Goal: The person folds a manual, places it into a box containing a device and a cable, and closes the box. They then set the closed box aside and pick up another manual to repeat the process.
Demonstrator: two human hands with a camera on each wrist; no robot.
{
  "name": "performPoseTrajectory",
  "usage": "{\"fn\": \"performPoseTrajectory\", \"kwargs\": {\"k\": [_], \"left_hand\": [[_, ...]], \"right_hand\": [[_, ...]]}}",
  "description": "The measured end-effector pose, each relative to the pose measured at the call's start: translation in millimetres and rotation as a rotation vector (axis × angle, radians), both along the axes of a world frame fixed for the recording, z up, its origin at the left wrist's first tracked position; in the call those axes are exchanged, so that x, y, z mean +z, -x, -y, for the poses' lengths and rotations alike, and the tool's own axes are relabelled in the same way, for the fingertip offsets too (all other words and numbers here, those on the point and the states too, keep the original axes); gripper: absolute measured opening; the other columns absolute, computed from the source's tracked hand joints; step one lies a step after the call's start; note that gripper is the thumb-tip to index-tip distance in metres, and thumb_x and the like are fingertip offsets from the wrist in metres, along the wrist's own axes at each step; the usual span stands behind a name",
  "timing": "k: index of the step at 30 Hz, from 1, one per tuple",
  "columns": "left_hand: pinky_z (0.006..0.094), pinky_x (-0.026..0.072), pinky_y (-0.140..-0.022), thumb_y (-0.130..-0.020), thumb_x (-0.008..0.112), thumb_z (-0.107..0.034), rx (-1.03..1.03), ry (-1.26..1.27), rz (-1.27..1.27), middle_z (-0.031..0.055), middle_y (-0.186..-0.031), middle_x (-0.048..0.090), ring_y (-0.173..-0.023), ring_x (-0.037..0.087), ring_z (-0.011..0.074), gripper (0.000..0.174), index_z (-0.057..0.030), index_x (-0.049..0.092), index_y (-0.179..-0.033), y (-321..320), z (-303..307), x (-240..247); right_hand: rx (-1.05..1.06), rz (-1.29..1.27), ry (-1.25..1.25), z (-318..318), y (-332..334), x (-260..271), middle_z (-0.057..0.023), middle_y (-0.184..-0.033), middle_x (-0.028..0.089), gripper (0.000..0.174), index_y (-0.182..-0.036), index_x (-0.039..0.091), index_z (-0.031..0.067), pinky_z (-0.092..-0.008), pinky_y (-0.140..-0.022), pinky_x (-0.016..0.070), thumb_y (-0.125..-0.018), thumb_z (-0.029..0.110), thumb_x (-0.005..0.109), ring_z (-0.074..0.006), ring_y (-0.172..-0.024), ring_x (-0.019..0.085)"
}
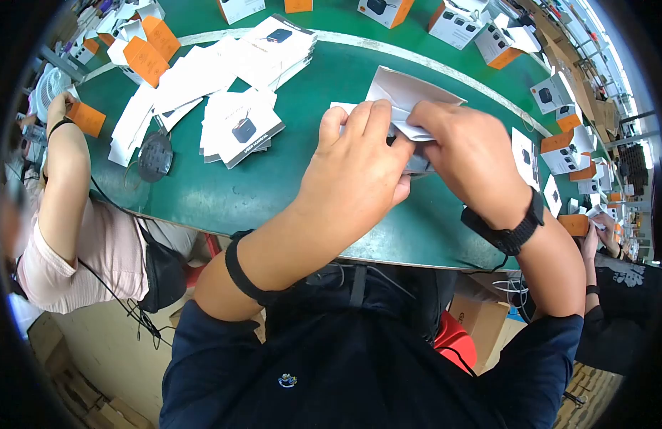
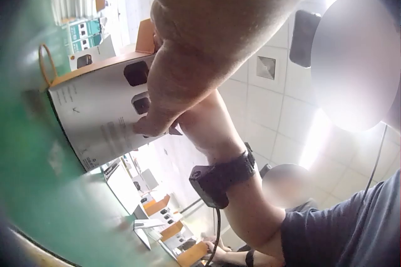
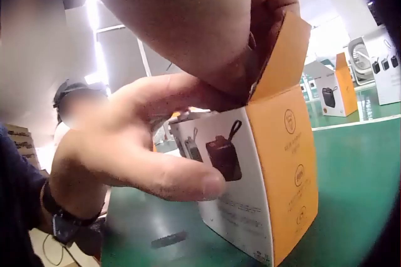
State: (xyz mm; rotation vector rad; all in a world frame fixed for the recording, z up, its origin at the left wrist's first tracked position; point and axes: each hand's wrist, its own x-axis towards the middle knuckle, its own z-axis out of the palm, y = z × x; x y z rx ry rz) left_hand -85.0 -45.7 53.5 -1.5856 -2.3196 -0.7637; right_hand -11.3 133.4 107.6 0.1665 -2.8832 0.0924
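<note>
A white and orange product box (image 3: pixel 291 167), printed with a small black speaker, stands on the green table with its top open. My left hand (image 1: pixel 356 157) grips the box from the side, and its thumb (image 3: pixel 203 182) presses on the printed white face in the right wrist view. In the left wrist view, the box (image 2: pixel 103 113) shows another printed white face. My right hand (image 1: pixel 474 146) is over the open top, its curled fingers pinching a white folded piece (image 1: pixel 415 131); I cannot tell whether it is a flap or a leaflet. A raised white flap (image 1: pixel 409 87) stands behind the fingers.
Stacks of user manuals (image 1: pixel 241 129) and white leaflets (image 1: pixel 195 77) lie to the left, near a round dark object (image 1: pixel 155 156). Several boxes (image 1: pixel 456 25) line the far side and right of the table (image 1: pixel 274 193). People sit on both sides, one person's arm (image 1: pixel 66 164) at left.
</note>
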Motion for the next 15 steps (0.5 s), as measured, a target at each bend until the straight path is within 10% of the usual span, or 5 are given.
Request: {"fn": "performPoseTrajectory", "kwargs": {"k": [15], "left_hand": [[0.0541, 0.0307, -0.112, -0.075, 0.087, -0.027, 0.019, -0.043, -0.004, 0.0167, -0.134, 0.056, -0.128, 0.055, 0.0321, 0.051, -0.0078, 0.069, -0.118, -0.8, -1.4, 0.1]], "right_hand": [[0.016, -0.188, 0.049, 1.4, -3.2, -5.9, -0.0116, -0.098, 0.072, 0.016, -0.103, 0.073, 0.0069, -0.0431, -0.071, 0.0577, -0.089, 0.013, 0.067, -0.0339, -0.088, 0.072]]}}
